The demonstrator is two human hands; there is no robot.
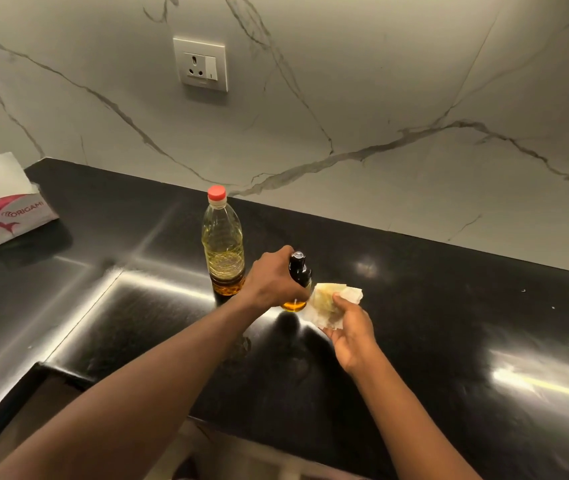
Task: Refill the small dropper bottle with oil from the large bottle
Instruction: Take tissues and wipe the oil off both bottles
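Observation:
The large clear oil bottle (222,242) with a red cap stands upright on the black counter (449,323), capped, with oil low in it. Just right of it my left hand (272,277) grips the small dropper bottle (299,271), which has a black top and amber oil at its base. My right hand (350,336) holds a crumpled, oil-stained tissue (331,303) against the small bottle's lower right side.
A pink and white tissue pack (2,209) lies at the counter's far left. A wall socket (201,64) sits on the marble backsplash above. Oily smears show on the counter (296,365) in front of the bottles. The counter edge steps down at the lower left.

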